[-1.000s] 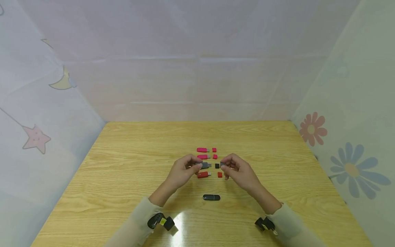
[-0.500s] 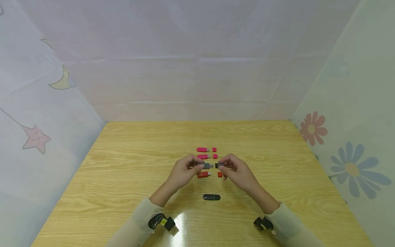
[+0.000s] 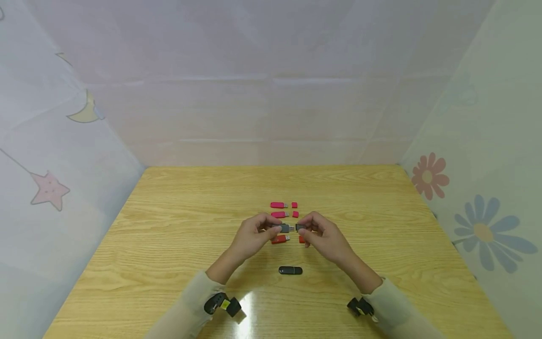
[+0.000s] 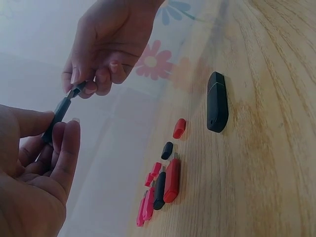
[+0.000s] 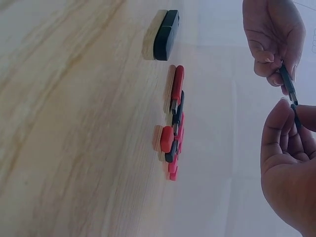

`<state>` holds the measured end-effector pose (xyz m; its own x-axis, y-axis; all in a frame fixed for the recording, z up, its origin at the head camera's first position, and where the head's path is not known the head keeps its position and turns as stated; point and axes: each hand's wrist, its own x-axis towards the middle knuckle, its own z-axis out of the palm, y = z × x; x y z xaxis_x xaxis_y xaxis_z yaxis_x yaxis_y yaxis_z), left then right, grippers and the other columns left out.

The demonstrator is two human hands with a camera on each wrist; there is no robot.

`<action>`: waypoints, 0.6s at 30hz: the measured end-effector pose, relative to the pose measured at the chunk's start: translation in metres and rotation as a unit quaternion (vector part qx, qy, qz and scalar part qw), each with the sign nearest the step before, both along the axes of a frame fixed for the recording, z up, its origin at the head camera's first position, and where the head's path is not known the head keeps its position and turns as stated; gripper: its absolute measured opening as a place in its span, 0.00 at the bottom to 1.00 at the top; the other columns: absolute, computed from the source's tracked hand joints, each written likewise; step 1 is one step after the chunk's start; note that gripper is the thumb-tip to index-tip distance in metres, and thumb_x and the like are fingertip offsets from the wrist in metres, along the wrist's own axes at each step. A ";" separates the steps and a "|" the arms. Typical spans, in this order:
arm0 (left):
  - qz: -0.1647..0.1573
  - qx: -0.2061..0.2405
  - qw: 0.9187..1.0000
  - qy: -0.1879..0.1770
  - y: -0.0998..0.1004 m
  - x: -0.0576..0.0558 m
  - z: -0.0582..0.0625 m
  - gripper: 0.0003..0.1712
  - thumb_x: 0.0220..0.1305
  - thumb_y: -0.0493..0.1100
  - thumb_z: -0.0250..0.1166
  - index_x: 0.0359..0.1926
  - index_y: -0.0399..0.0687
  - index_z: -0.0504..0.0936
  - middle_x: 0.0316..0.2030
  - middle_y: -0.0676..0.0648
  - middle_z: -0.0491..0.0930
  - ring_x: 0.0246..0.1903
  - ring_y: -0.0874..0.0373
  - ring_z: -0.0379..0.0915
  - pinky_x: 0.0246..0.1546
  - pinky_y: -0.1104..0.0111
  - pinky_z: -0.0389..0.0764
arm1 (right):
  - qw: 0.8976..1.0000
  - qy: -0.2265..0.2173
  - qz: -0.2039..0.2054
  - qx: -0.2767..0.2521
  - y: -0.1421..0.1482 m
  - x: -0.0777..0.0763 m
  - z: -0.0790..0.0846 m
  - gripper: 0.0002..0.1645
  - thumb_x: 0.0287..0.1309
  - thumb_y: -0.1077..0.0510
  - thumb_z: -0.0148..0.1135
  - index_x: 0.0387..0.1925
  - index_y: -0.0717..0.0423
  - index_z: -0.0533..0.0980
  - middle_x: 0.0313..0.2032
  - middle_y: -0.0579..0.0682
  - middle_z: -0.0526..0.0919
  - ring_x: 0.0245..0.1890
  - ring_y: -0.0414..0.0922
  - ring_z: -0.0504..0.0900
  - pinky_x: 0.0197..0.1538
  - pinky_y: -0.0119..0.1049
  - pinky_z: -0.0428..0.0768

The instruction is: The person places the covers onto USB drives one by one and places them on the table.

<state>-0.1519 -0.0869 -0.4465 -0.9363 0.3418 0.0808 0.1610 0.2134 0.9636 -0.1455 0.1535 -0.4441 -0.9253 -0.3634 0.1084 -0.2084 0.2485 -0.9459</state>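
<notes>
My left hand (image 3: 250, 238) pinches a dark grey USB stick (image 3: 284, 228) between thumb and fingers, its metal connector bare and turned right. Opposite it, my right hand (image 3: 328, 240) pinches the small dark cap (image 4: 79, 89), mouth facing the connector. The connector's tip is at the cap's mouth; whether it touches I cannot tell. Both hands are raised over the table, as the wrist views show. Beneath them lie a red USB stick (image 4: 172, 180) with its red cap (image 4: 179, 128) apart, and a black USB stick (image 4: 159, 191) with its black cap (image 4: 167, 150) apart.
Two pink USB sticks (image 3: 278, 205) lie behind the hands, their pink caps (image 3: 294, 205) just to the right. A capped black USB stick (image 3: 290, 270) lies nearer on the wooden table (image 3: 190, 197). Patterned cloth walls (image 3: 271, 113) stand around the table's back and sides.
The right hand has moved slightly left with the cap, and the left hand slightly right with the grey USB stick. The gap between connector and cap has narrowed. Things on the table have not moved.
</notes>
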 end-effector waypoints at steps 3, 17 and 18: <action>-0.002 0.000 1.000 0.003 0.000 0.000 0.000 0.09 0.71 0.43 0.66 0.47 0.45 0.85 0.36 0.33 0.83 0.31 0.50 0.80 0.28 0.72 0.75 | 1.000 -0.003 -0.003 0.004 -0.001 0.000 -0.001 0.10 0.70 0.59 0.62 0.50 0.57 0.76 0.39 0.55 0.81 0.31 0.60 0.81 0.35 0.46 0.85; -0.011 -0.004 1.000 -0.001 0.000 0.002 0.003 0.10 0.71 0.44 0.66 0.47 0.45 0.85 0.35 0.32 0.83 0.31 0.51 0.80 0.30 0.70 0.77 | 1.000 0.003 0.013 0.007 -0.002 0.001 -0.001 0.10 0.71 0.58 0.61 0.50 0.54 0.76 0.39 0.55 0.80 0.32 0.60 0.81 0.36 0.49 0.85; -0.011 -0.004 1.000 -0.001 0.000 0.002 0.003 0.10 0.71 0.44 0.66 0.47 0.45 0.85 0.36 0.32 0.83 0.31 0.52 0.80 0.30 0.70 0.77 | 1.000 0.003 0.013 0.008 -0.003 0.001 -0.001 0.09 0.71 0.58 0.61 0.50 0.54 0.76 0.39 0.55 0.80 0.32 0.60 0.81 0.36 0.48 0.85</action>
<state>-0.1502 -0.0867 -0.4437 -0.9288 0.3628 0.0753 0.1630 0.2175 0.9624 -0.1441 0.1510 -0.4452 -0.9144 -0.3898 0.1088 -0.2216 0.2572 -0.9406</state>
